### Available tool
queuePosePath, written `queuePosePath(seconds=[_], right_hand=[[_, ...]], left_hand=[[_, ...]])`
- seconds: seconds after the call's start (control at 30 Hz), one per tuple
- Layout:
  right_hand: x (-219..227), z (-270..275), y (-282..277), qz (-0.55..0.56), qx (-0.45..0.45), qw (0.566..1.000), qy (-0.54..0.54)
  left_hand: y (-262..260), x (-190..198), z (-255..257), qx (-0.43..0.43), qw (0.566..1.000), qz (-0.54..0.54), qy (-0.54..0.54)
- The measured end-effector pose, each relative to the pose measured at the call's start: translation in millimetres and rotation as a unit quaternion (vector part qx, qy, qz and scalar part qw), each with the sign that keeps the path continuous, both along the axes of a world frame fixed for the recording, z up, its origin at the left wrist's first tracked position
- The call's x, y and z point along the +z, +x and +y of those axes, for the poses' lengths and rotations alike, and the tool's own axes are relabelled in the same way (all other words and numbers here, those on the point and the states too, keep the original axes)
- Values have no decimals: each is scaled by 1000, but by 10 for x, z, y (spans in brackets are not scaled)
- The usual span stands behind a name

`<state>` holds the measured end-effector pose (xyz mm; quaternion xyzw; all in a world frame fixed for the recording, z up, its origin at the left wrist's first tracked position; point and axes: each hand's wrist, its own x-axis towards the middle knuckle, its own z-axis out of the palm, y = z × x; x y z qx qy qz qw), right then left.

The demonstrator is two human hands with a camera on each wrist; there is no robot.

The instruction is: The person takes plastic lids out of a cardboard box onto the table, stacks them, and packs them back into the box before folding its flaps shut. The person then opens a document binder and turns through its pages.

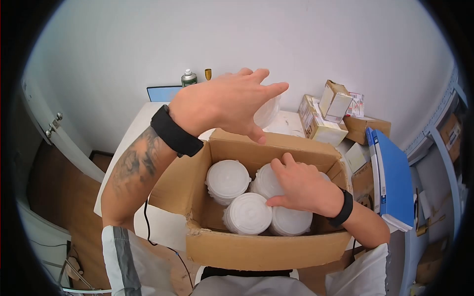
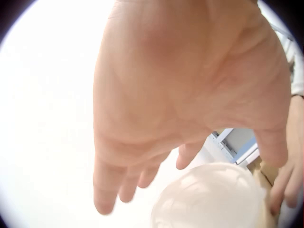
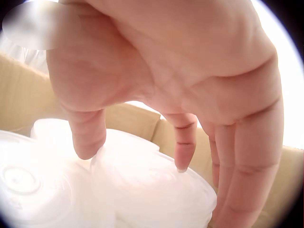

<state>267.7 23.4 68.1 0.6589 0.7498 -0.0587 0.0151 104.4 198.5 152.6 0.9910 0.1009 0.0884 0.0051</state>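
Observation:
An open cardboard box (image 1: 266, 249) holds several round white lidded containers (image 1: 248, 213), standing in groups. My right hand (image 1: 306, 190) is over them, its thumb and fingers spread. The right wrist view shows that hand (image 3: 166, 71) with its fingers pointing down around the top of a white container (image 3: 147, 183); whether it bears any weight I cannot tell. Above the box's far edge, my left hand (image 1: 222, 101) is spread wide. Beyond its palm is a round translucent container (image 1: 268, 112). In the left wrist view this container (image 2: 209, 199) lies below the fingers of the left hand (image 2: 185, 80).
Small cartons (image 1: 323, 121) are stacked at the back right, beside a blue folder (image 1: 395, 172). A spray can (image 1: 188, 78) and a small gold-coloured cup (image 1: 208, 74) stand behind my left hand. A black cable (image 1: 148, 222) hangs by the box's left side.

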Motion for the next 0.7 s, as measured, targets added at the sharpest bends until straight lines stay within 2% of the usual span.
queuePosePath(seconds=[0.07,0.1,0.13,0.2,0.23,0.3,0.43,0.63,0.7], right_hand=[[-42,15,22,3,-2,1000,4],[-57,9,36,10,-6,1000,6],[-52,10,53,14,-11,1000,7],[-31,28,90,37,-47,998,-25],[-72,24,89,37,-47,998,-26],[-199,37,73,18,-9,999,30],[-262,84,-42,21,-23,999,36],[-15,-5,-33,17,-40,998,50],[187,-57,8,68,-45,993,89]], left_hand=[[38,-60,-103,7,977,-114,178],[-2,-80,-157,-15,988,-109,107],[-69,-54,-289,6,999,-34,18],[-180,-132,-382,14,985,162,-61],[-254,-243,-422,13,985,163,-63],[-361,-534,-444,6,972,235,-31],[-356,-864,-337,-3,974,221,-39],[-352,-876,-254,-14,976,212,-44],[-374,-880,-307,20,972,234,-26]])
